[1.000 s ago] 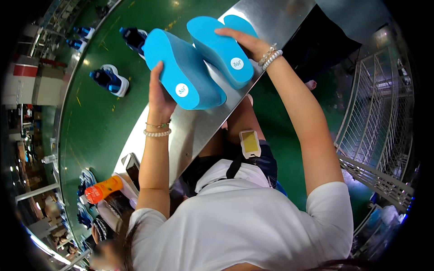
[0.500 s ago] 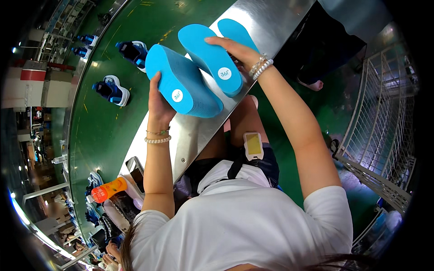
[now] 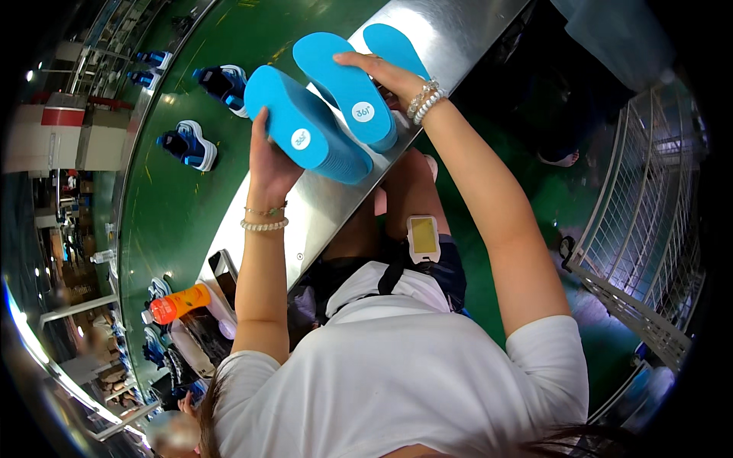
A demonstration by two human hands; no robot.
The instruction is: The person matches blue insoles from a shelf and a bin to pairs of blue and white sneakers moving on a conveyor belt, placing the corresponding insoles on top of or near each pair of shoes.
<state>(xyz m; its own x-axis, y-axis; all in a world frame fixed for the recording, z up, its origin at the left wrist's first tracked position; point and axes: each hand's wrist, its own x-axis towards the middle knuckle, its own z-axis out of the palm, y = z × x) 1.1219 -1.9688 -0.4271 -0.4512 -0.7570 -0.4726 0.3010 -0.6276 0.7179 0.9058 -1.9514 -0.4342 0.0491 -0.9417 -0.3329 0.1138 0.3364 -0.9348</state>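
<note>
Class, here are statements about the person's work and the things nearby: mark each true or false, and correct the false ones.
1. The left grip holds a stack of blue insoles. True.
2. The right grip is empty. False: it holds a second blue stack.
3. Each held stack shows a round white label. True.
4. The orange bottle lies beside the right forearm. False: it lies left of the left forearm.

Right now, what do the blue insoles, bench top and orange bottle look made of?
Blue insoles: probably foam, matte; flat, even colour without sharp glints.
Bench top: metal, likely stainless steel, smooth; grey sheen with blurred bright reflections.
Orange bottle: likely plastic, fairly glossy; drinks-bottle shape suggests it, glass not ruled out.
</note>
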